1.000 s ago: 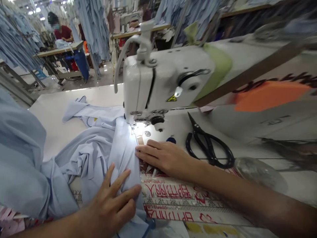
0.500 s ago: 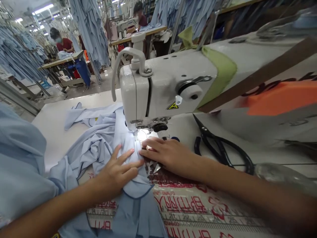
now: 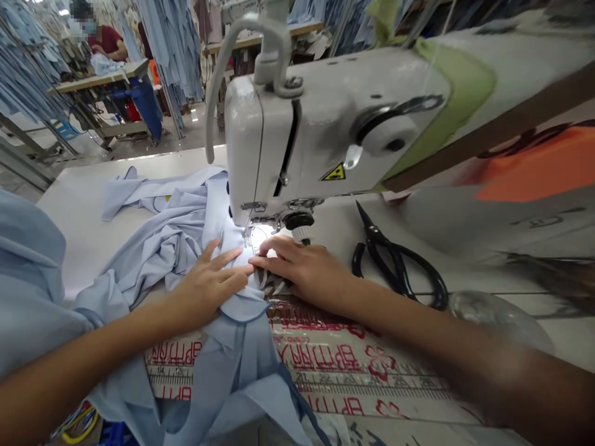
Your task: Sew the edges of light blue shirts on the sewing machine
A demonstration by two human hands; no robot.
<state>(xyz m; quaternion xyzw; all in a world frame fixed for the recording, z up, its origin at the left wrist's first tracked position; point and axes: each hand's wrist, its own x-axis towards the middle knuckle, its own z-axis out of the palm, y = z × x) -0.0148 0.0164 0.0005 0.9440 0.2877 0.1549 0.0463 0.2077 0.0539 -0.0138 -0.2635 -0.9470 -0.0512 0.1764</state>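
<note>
Light blue fabric (image 3: 176,248) lies bunched on the machine table, one edge running under the needle area of a white sewing machine (image 3: 264,142). My left hand (image 3: 209,282) rests on the cloth with fingers spread, just in front of the presser foot (image 3: 248,238). On the other side, my right hand (image 3: 302,266) has its thumb and forefinger bent together at the cloth's edge, close to the lit needle plate; the fingertips seem to pinch that edge. A curved collar-like piece (image 3: 244,306) with a darker rim hangs toward me below the left hand.
Black-handled scissors (image 3: 395,257) lie right of the machine head. A printed ruler strip (image 3: 353,384) covers the table front. An orange piece (image 3: 543,164) sits by the machine arm. Behind, a co-worker (image 3: 109,43) sits at another table, near hanging blue garments (image 3: 170,56).
The view has tilted down and come closer to the machine. Both hands stay on the fabric by the needle, and more of the cloth's lower end shows near me.
</note>
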